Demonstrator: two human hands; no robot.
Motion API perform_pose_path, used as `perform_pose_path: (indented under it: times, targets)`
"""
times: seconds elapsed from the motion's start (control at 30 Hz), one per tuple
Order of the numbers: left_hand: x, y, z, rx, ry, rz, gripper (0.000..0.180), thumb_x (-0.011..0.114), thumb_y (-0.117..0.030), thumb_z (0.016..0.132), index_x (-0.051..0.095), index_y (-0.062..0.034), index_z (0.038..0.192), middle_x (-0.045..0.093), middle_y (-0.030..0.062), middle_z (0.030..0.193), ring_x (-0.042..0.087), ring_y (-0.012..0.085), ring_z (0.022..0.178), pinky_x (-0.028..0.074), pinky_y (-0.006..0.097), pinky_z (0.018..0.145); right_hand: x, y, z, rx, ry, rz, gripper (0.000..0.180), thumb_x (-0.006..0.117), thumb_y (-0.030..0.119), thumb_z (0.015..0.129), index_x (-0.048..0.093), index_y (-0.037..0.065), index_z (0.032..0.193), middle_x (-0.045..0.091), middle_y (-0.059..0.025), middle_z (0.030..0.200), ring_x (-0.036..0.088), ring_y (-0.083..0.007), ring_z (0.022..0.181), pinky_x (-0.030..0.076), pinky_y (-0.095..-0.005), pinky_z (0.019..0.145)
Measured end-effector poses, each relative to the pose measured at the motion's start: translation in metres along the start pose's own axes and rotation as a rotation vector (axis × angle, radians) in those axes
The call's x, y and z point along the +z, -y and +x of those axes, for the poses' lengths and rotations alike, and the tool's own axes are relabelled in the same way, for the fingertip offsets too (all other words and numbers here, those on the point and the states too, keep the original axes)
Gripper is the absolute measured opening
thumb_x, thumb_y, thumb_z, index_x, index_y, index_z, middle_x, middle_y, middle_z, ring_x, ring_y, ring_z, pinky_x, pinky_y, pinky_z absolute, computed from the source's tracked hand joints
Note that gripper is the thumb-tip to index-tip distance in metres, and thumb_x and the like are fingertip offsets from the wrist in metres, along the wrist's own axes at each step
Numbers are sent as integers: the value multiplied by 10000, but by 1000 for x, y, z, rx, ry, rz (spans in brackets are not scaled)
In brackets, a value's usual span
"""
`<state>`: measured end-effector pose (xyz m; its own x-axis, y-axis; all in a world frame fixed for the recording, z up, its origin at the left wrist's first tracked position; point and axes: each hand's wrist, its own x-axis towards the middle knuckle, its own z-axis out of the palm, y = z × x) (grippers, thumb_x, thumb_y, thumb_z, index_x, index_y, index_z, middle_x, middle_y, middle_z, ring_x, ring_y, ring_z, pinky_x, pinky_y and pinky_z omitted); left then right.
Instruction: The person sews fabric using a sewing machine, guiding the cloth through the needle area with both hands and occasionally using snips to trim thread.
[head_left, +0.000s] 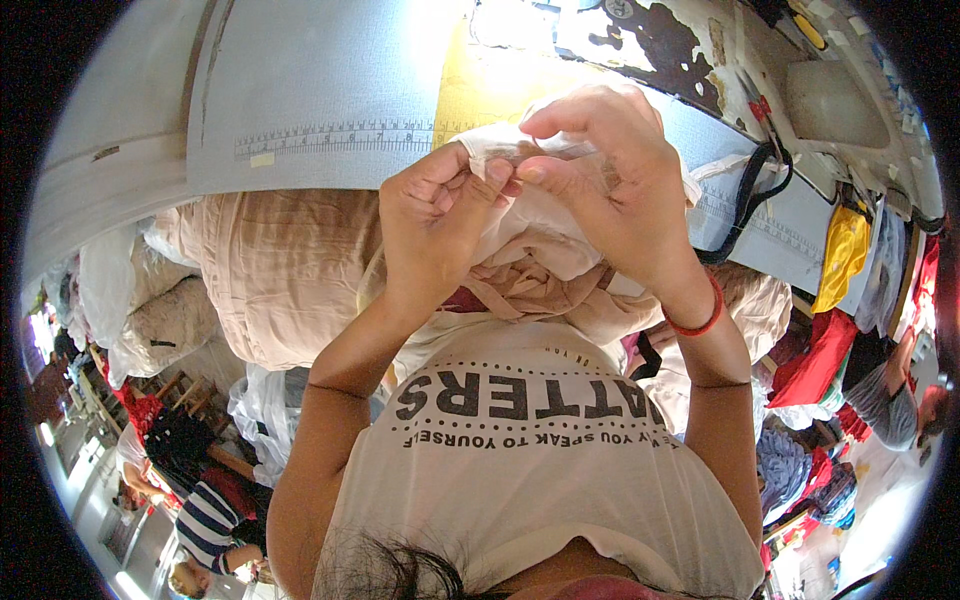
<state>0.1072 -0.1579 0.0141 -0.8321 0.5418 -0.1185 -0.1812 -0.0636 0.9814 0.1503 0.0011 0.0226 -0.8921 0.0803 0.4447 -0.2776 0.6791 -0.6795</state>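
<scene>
Grey laminate counter (330, 90) beyond both hands, printed with a measuring scale (340, 138) along the near edge, probably so cloth can be gauged without a loose tape. Worn, chipped patch of dark-and-white surface (660, 45) farther off past the right hand, with a pale plastic tub (835, 100) off to that side.

Heaped just below and left of the left hand: a big bundle of peach-pink fabric (275, 265), slumped against the counter edge, seemingly stock kept within easy reach. More pale bundles (150, 310) farther left. Bright yellow cloth (842, 255) and red cloth (815, 360) piled well out beyond the right wrist. Black strap (755, 195) looped over the counter edge just right of the right hand.

Between the hands and bunched beneath them: a cream-white cloth piece (540, 225), lifted up toward the eyes, likely for close work on its edge.

Left hand (435, 225) curled nearly shut, thumb and fingertips pinching a fold of the cream-white cloth piece. Right hand (610, 175) arched over from above, fingers bent, thumb and forefinger pressed together on the same edge right beside the left fingertips; whether a thread or needle sits in that pinch cannot be told. Red bracelet (700, 320) on the right wrist.
</scene>
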Motion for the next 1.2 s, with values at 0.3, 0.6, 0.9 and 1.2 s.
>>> perform_pose_path:
  times: [0.3, 0.6, 0.9, 1.2]
  targets:
    - [-1, 1, 2, -53, -52, -105, 162, 551, -87, 859, 603, 51, 924, 636, 105, 828, 600, 120, 769, 503, 239, 712, -1, -6, -2, 52, -104, -46, 108, 600, 190, 735, 560, 106, 790, 537, -36, 765, 501, -262, 793, 346, -383, 721]
    - [-1, 0, 1, -86, -64, -119, 160, 550, -98, 857, 613, 43, 901, 642, 91, 811, 599, 98, 744, 500, 227, 687, -1, 1, 0, -21, 43, -152, 140, 629, 166, 722, 578, 100, 835, 566, -24, 841, 508, -227, 847, 341, -351, 777]
    - [2, 5, 8, -22, -130, -110, 139, 535, -72, 855, 605, 43, 891, 637, 82, 817, 568, 66, 734, 481, 211, 686, -7, -4, -5, -36, -4, -188, 126, 601, 127, 719, 560, 87, 832, 562, -56, 871, 515, -246, 866, 355, -364, 777]
    - [-50, 4, 84, 678, -325, 431, 139, 514, -75, 858, 588, 33, 905, 621, 64, 857, 586, 118, 763, 475, 253, 716, -99, -70, -47, 214, -67, -375, 298, 514, -49, 682, 568, 41, 961, 568, -115, 1018, 521, -275, 999, 393, -354, 882]
